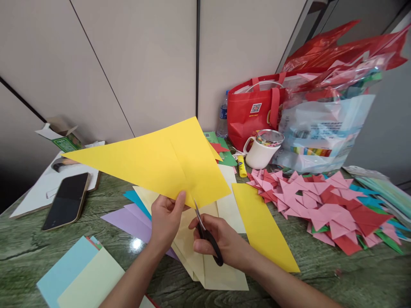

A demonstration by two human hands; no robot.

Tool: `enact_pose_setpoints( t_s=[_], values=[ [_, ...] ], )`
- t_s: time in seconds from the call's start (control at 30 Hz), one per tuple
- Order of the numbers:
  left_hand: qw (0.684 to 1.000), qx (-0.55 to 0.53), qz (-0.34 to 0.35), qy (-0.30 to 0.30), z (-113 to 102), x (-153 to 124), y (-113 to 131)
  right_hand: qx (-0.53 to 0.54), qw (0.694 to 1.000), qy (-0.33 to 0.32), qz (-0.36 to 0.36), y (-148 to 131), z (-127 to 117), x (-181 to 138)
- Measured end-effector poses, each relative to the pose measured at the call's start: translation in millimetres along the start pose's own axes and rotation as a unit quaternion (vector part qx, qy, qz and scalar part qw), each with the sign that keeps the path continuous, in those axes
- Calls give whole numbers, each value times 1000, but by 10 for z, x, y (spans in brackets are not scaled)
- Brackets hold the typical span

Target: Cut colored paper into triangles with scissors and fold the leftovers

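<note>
My left hand (168,218) pinches the lower edge of a large yellow sheet of paper (154,160), thumb on top. The sheet is held up over the table and has a crease across it. In my right hand (224,239) is a pair of scissors (210,244) with dark handles, its blades at the sheet's lower edge beside my left thumb. Below lie cream paper sheets (221,271), a lilac sheet (128,220) and a bit of blue paper (138,201). Another yellow piece (265,226) rests to the right of my right hand.
Folded pink and red paper pieces (321,201) are heaped at right. Behind them stand a white mug (260,154), a glue stick (242,166), a red bag (247,115) and a plastic bag (321,128). A phone (66,201) and pale paper stack (90,273) lie left.
</note>
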State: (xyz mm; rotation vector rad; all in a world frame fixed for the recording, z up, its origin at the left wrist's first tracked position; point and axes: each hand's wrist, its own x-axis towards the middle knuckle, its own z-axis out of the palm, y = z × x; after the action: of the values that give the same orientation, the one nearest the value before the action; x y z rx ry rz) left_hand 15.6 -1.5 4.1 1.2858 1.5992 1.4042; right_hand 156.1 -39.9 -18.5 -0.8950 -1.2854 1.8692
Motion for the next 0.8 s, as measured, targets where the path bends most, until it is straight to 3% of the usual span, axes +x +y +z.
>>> enact_pose_setpoints(
  t_s=[0.43,0.8],
  values=[
    [999,-43,-10,-23,-3,-2,-84,4,1000,23,-7,-4,14,2],
    [981,-171,-59,-67,32,13,-169,-11,999,46,-17,7,20,6]
  ],
)
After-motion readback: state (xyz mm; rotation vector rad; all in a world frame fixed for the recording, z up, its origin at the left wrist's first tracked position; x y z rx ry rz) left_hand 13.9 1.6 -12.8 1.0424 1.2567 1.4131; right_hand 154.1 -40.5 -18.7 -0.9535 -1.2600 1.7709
